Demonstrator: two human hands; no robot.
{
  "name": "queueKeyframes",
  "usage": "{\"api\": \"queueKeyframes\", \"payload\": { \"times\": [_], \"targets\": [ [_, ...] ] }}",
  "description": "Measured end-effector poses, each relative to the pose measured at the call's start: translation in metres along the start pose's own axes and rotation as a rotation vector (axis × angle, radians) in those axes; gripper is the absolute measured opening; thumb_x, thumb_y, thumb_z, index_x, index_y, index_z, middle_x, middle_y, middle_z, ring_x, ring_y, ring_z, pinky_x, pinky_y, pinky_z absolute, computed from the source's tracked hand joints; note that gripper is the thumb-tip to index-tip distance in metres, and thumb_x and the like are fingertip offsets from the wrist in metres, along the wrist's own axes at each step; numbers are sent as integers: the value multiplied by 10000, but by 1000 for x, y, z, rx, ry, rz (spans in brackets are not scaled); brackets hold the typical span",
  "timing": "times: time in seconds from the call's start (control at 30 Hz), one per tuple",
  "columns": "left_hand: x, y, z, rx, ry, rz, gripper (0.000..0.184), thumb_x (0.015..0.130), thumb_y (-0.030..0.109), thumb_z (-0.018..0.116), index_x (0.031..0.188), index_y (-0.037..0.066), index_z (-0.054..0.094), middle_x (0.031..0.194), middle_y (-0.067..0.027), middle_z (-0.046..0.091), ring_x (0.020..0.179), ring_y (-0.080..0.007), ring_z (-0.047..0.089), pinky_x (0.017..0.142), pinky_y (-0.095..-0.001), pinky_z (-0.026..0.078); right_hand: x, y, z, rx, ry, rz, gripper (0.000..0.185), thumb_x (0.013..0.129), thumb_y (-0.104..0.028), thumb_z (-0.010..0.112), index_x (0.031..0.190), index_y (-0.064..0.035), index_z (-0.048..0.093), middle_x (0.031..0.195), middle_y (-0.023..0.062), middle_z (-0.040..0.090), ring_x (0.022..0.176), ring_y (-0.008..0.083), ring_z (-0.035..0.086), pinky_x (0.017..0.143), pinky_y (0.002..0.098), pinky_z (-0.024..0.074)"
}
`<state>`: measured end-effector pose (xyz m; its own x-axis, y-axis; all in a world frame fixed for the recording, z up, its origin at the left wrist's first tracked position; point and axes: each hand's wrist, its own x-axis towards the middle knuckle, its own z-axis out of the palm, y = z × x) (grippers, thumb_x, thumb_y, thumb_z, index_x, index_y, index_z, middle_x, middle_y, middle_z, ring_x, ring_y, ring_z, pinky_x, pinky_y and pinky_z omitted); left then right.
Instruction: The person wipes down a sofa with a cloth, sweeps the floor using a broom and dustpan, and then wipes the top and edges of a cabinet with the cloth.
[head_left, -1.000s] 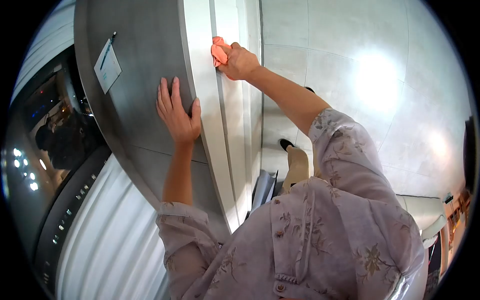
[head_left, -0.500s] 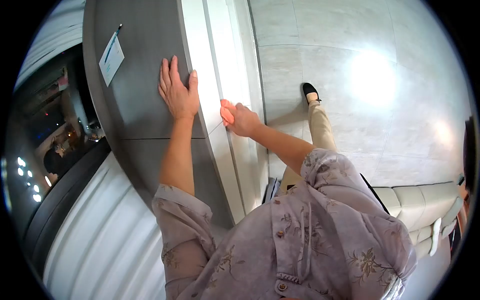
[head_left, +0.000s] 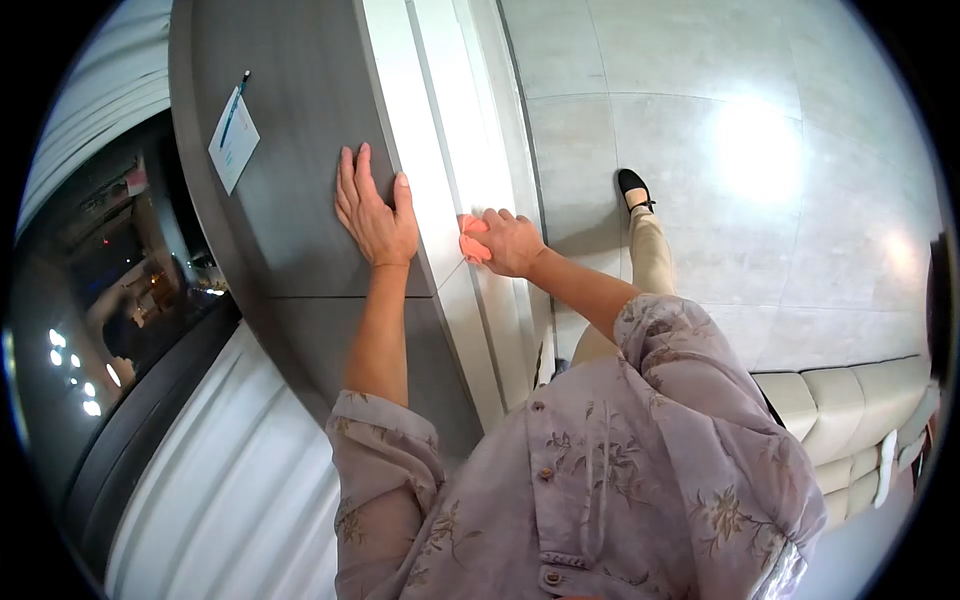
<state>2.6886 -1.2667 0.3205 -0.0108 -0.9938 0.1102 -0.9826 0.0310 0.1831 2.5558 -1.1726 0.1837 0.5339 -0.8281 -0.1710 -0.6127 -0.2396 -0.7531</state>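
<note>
My left hand [head_left: 378, 218] lies flat on the dark grey top [head_left: 300, 120], close to its white edge, fingers stretched out and nothing held. Bunched in my right hand [head_left: 512, 243] is an orange cloth [head_left: 474, 239], pressed against the grooved white side [head_left: 440, 150] just below that edge. Part of the cloth is hidden by my fingers. A white paper [head_left: 233, 150] rests on the grey top to the left, with a dark pen [head_left: 236, 105] lying across it.
White curtains [head_left: 230, 480] and a dark window [head_left: 130, 270] with reflections are at the left. Pale floor tiles [head_left: 690, 240] lie on the right, where my shoe [head_left: 633, 187] shows. A beige sofa [head_left: 850, 410] stands at the lower right.
My right hand has moved down along the white side with the orange cloth, toward my body. My left hand remains flat on the grey top. The view has shifted, and my leg now extends rightward.
</note>
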Motion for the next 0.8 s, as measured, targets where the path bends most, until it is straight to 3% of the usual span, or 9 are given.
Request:
{"api": "queueKeyframes", "payload": {
  "times": [0.07,0.13,0.2,0.3,0.4,0.47,0.57,0.67,0.8],
  "targets": [
    [2,0,0,-14,6,5,571,850,320,531,1353,93,386,1435,-141,323,1320,-322,278,1089,-458,160,9,1,-7,106,127,42,409,714,-370,695,1074,-225,567,986,98,509,898,262,562,662,398,496],
    [2,-1,0,-23,4,14,570,847,316,532,1348,86,391,1431,-148,330,1315,-330,285,1087,-458,162,37,-1,-25,117,91,142,403,712,-356,692,1070,-218,572,977,112,510,884,268,568,669,408,501],
    [3,0,0,-25,5,14,569,845,314,532,1346,84,393,1428,-151,333,1314,-331,287,1086,-457,163,69,11,-27,129,343,189,393,717,-341,682,1073,-213,576,969,120,511,875,277,571,684,409,507],
    [4,1,-1,-41,9,10,569,843,313,533,1344,81,396,1424,-155,338,1313,-331,290,1085,-455,165,107,21,-52,153,433,250,409,708,-301,692,1086,-181,596,978,121,528,884,296,575,718,396,511],
    [1,0,-1,-49,8,17,570,841,311,532,1344,80,396,1423,-155,339,1311,-329,294,1084,-452,165,108,19,-44,343,475,286,486,720,-277,690,1179,-196,552,991,132,526,940,304,556,770,406,496],
    [5,1,-1,-51,18,30,570,841,309,532,1345,80,395,1423,-155,338,1309,-328,296,1084,-452,165,86,6,-25,320,453,342,516,708,-250,700,1193,-227,524,940,133,507,873,323,554,685,413,509],
    [3,1,-1,-35,13,28,572,841,301,534,1346,74,391,1426,-155,334,1309,-326,296,1085,-450,163,30,-14,10,415,316,308,648,721,-195,686,1294,-275,393,945,146,499,883,338,544,689,430,501],
    [3,1,-2,-24,8,41,569,842,288,534,1346,67,387,1426,-164,328,1308,-331,296,1084,-451,164,4,-22,21,417,280,263,537,721,-187,683,1216,-272,493,1001,134,480,922,333,525,726,428,485],
    [3,0,-1,-41,6,55,568,844,273,530,1348,56,382,1424,-182,324,1308,-347,293,1081,-460,167,44,-5,7,293,388,202,482,735,-182,664,1190,-258,525,1000,134,483,907,326,528,714,420,482]
  ]
}}
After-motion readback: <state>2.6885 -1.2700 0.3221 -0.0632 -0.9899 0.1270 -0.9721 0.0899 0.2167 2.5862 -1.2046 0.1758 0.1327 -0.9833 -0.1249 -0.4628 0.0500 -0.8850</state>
